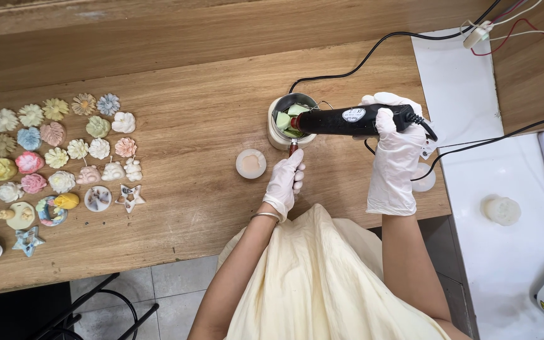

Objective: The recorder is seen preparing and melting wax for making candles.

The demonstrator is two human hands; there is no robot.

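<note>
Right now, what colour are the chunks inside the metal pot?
Pale green chunks, seen in the head view.

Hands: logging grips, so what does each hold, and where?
Right hand grips the black heat gun by its rear body. Left hand holds the small metal pot by its handle.

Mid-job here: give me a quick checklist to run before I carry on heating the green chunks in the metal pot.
1. Right hand grips the heat gun: ok.
2. Nozzle aimed into the metal pot: ok.
3. Left hand steadies the pot handle: ok.
4. Green chunks melted: not ok, lumps are solid.
5. Black cord clear of the pot: ok.
6. Gun switched on: cannot tell.
</note>
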